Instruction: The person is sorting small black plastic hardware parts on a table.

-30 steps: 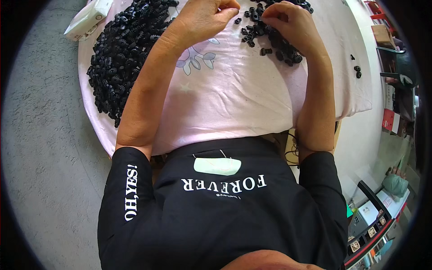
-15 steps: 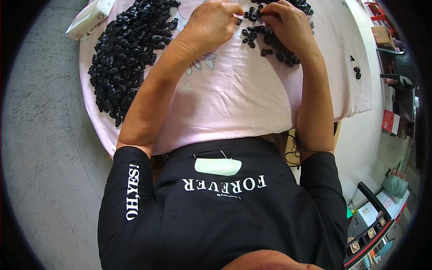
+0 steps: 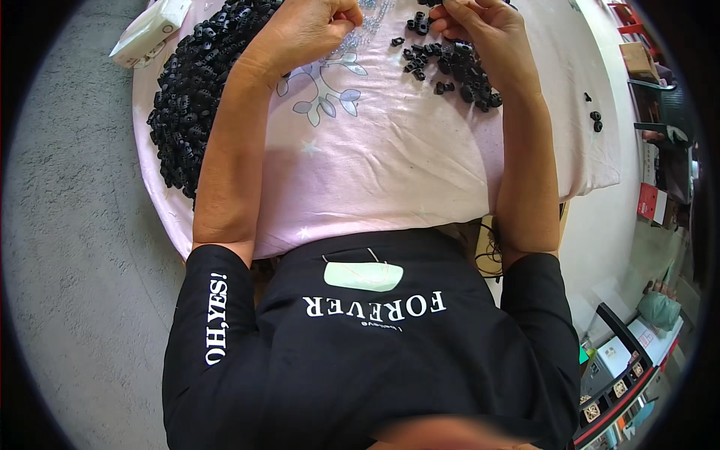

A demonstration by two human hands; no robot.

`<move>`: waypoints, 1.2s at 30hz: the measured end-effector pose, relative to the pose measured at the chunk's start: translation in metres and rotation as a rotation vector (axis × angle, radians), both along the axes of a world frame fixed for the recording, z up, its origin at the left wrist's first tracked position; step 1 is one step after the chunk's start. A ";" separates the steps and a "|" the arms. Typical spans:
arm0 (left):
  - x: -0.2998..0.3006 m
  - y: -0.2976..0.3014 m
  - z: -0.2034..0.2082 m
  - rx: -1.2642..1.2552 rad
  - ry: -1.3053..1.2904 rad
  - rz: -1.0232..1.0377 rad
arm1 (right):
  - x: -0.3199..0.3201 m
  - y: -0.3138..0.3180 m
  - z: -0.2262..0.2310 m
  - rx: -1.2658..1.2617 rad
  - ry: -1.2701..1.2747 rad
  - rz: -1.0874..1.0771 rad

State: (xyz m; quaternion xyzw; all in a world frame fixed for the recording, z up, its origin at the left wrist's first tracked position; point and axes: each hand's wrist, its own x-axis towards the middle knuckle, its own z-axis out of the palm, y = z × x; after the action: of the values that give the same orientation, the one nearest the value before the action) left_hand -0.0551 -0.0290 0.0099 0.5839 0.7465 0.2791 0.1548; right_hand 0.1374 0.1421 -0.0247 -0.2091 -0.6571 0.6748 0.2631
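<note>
My left hand [image 3: 311, 30] is at the top of the view, its fingers curled together beside a scatter of small, clear or silvery pieces [image 3: 369, 31]. Whatever its fingertips hold, if anything, is too small to make out. Across from it, my right hand [image 3: 491, 34] pinches a small black plastic part [image 3: 430, 3] at the upper edge, partly cut off. Below that hand lies a loose group of small black plastic parts [image 3: 457, 64], resembling cord-lock pieces. Beside my left forearm is a big heap of similar ribbed black pieces [image 3: 191, 105].
A pale pink printed cloth [image 3: 375, 172] covers the table. At the far left edge stands a white box [image 3: 154, 30]. A few stray black parts [image 3: 596, 120] lie on the right side. Beyond the table on the right are a cardboard box [image 3: 637, 60] and a shelf [image 3: 619, 375].
My left hand has moved left, away from the black parts, uncovering the clear pieces and the cloth's leaf print. My right hand has shifted slightly up.
</note>
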 end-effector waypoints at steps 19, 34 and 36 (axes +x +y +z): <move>0.021 0.000 -0.023 0.479 0.265 -0.219 | -0.004 -0.004 -0.002 -0.150 0.062 0.078; 0.032 0.019 -0.006 0.321 -0.426 -0.020 | -0.003 -0.004 -0.006 -0.439 0.167 0.136; 0.033 0.018 -0.004 0.354 -0.404 -0.012 | -0.002 -0.005 -0.002 -0.428 0.142 0.137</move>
State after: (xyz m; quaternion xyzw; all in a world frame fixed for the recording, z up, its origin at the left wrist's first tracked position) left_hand -0.0218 -0.0108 0.0056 0.5388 0.6366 0.5151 0.1977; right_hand 0.1350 0.1367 -0.0271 -0.1671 -0.4917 0.8278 0.2121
